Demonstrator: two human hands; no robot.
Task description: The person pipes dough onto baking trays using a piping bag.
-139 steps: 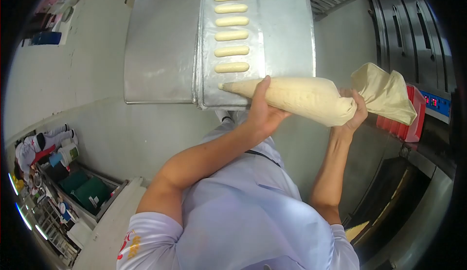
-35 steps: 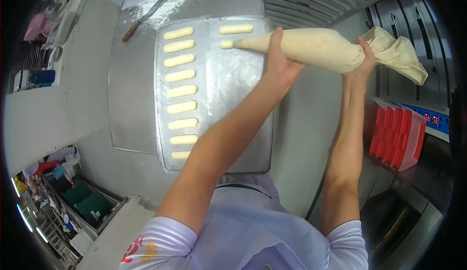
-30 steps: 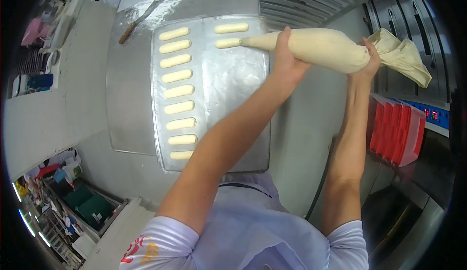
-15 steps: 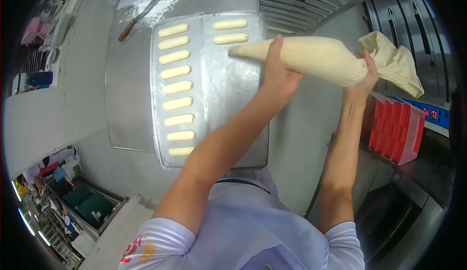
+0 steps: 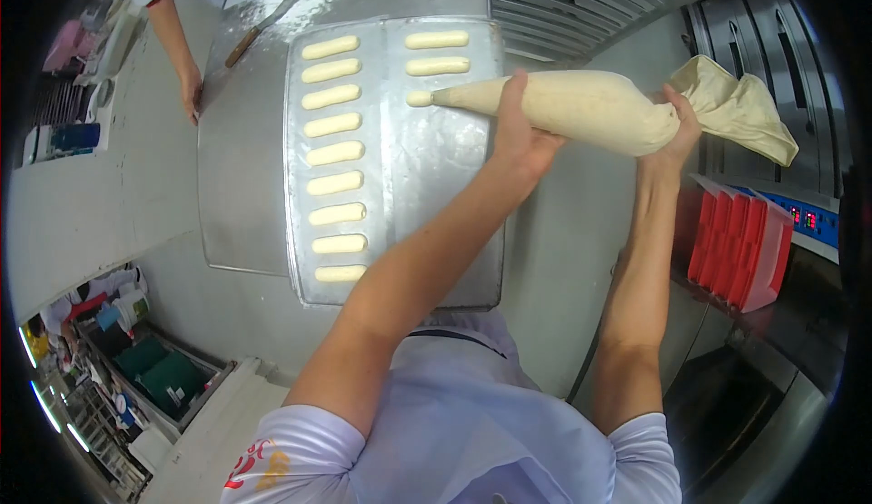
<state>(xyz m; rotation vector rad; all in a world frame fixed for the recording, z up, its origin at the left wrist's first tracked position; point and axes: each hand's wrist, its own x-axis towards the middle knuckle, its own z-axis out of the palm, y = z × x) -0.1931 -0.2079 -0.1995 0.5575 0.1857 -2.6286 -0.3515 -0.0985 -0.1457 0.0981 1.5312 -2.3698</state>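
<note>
A full cloth piping bag [image 5: 581,109] lies nearly level across the right side of the metal baking tray [image 5: 386,159]. My left hand [image 5: 527,136] is closed around its front part, behind the tip. At the rear, my right hand [image 5: 674,133] grips the twisted neck, and the loose cloth end flares out beyond it. A short blob of batter [image 5: 420,98] sits on the tray right at the nozzle. Above it are two piped batter strips [image 5: 437,66]. Several more batter strips [image 5: 333,153] form a column on the tray's left half.
A knife with a wooden handle [image 5: 241,48] lies on the floured steel table [image 5: 241,177]. Another person's hand [image 5: 191,95] rests at the table's left edge. Red plastic trays [image 5: 740,245] stand at right, near steel oven doors [image 5: 772,41].
Batter has come out of the nozzle onto the tray, making a short blob. At upper left, the other person's arm has come down to the table edge.
</note>
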